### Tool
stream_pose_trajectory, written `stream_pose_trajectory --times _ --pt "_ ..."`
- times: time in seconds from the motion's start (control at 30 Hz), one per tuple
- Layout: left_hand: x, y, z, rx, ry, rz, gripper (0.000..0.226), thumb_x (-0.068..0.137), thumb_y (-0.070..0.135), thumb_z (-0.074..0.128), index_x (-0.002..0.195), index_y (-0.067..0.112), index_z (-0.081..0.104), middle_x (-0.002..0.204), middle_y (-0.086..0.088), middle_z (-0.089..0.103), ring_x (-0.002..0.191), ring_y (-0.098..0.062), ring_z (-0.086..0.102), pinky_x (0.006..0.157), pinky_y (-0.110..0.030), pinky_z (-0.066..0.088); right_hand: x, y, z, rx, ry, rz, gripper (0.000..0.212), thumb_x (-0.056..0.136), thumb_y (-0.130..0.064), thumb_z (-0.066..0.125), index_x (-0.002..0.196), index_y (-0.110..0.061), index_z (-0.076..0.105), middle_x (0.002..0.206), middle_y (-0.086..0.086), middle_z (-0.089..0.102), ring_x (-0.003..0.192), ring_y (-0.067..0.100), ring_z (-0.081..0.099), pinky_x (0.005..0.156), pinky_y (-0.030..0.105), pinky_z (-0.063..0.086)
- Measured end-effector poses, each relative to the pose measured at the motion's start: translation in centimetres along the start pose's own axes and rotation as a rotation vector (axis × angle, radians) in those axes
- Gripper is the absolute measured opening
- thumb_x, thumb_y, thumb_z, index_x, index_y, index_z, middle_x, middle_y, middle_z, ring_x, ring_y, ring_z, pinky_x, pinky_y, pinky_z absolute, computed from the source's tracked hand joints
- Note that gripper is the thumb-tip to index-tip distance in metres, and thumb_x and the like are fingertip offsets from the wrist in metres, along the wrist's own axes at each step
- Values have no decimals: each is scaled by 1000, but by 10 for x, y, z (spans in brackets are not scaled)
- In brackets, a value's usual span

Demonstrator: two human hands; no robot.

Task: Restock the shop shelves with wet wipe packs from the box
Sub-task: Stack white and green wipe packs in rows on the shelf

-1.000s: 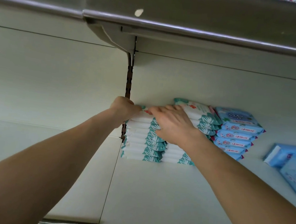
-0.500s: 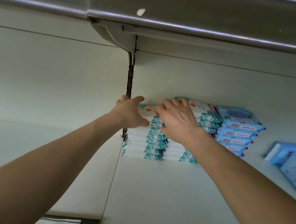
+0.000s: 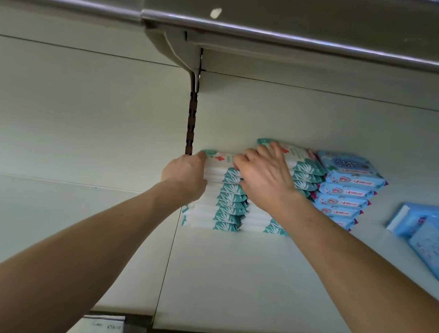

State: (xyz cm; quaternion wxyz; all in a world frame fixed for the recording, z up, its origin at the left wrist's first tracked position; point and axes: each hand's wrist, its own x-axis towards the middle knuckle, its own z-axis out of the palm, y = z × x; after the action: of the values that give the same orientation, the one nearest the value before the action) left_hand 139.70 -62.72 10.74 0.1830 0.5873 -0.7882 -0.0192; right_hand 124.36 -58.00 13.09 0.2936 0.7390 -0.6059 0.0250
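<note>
L hand (image 3: 183,174) braces left side of teal wet wipe stack (image 3: 224,203) on shelf (image 3: 253,282); grip hidden, can't tell. R hand (image 3: 265,180) flat, fingers pressing top pack (image 3: 221,157). Risk: uneven push, slick packs slide, stack topples fwd.

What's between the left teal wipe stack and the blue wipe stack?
A second teal stack, partly hidden by the right hand; shown in the head view.

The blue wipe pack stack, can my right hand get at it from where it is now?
Probably yes. The right hand rests on the teal packs, and the blue stack stands just beside them on that side, its front uncovered.
</note>
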Motion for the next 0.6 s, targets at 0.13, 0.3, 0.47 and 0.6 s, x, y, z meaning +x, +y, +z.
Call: stream_pose_trajectory --times 0.13,0.3,0.47,0.6 --pt "-2 4 1 59 14 13 46 92 11 50 136 17 41 116 -12 57 102 -31 58 76 -35 46 1 -6 -4 -7 -47 35 38 86 -3 53 122 -13 52 116 5 59 115 27 47 110 46 24" --pt "-12 -2 -6 117 13 7 56 91 18 57 141 21 32 124 -12 41 108 -31 51 70 -35 39 -1 -18 -13 -41 -30 34 39 84 -7 57 122 -12 54 116 6 58 116 28 46 110 47 24" --pt "-31 -15 -17 105 28 -37 49 90 16 55 136 20 39 121 -12 42 107 -31 51 70 -35 36 -1 -48 -23 6 4 -27 28 86 -7 53 113 -14 59 114 5 59 113 27 46 99 40 29" --pt "-55 -37 -33 127 36 -136 51 90 14 55 137 20 38 122 -11 43 109 -30 52 71 -34 36 4 -73 -35 76 11 -109 20 88 -12 51 106 -16 59 110 3 62 109 26 49 90 37 31"
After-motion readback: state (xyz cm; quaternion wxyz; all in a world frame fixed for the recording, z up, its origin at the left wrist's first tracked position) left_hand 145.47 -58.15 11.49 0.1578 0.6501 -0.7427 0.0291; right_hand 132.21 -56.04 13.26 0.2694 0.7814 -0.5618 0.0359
